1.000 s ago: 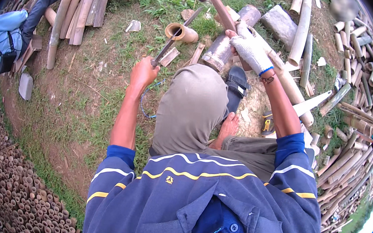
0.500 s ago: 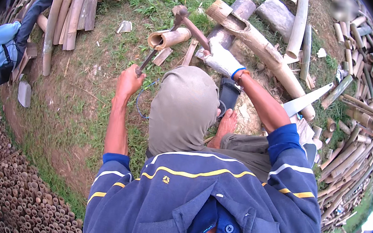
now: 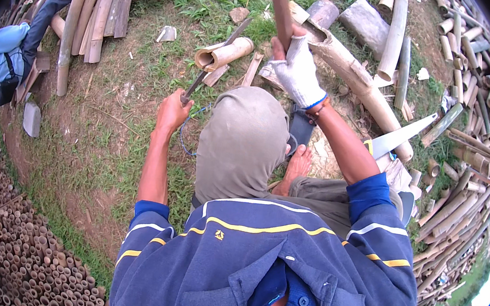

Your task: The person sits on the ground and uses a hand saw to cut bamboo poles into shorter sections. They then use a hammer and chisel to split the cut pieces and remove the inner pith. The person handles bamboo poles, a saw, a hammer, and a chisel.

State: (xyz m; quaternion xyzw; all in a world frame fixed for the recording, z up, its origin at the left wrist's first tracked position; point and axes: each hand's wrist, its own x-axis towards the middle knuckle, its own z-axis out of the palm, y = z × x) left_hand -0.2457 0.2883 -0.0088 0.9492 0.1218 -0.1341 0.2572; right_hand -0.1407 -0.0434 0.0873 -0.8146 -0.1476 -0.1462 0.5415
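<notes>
My bare left hand (image 3: 173,110) is closed round the handle of a long knife (image 3: 197,85). Its dark blade passes across a short bamboo tube (image 3: 233,51) on the ground and sticks out beyond it; part of the blade is hidden at the tube's open end, so its depth cannot be told. My right hand (image 3: 299,74), in a white glove with bare fingertips, grips the wooden handle of a hammer (image 3: 281,13), raised above the tube. The hammer's head is mostly cut off by the upper edge.
A thick notched bamboo pole (image 3: 361,85) slants to the right of the tube, with a handsaw (image 3: 403,135) beside it. Farther back lies a stone block (image 3: 365,24). Bamboo piles (image 3: 463,196) line the right side; split lengths (image 3: 94,21) lie at left. A blue bundle (image 3: 2,56) is far left.
My right hand has lifted the hammer up and away from the blade and tube. The blade now shows past the tube's far side. My left hand has stayed nearly in place.
</notes>
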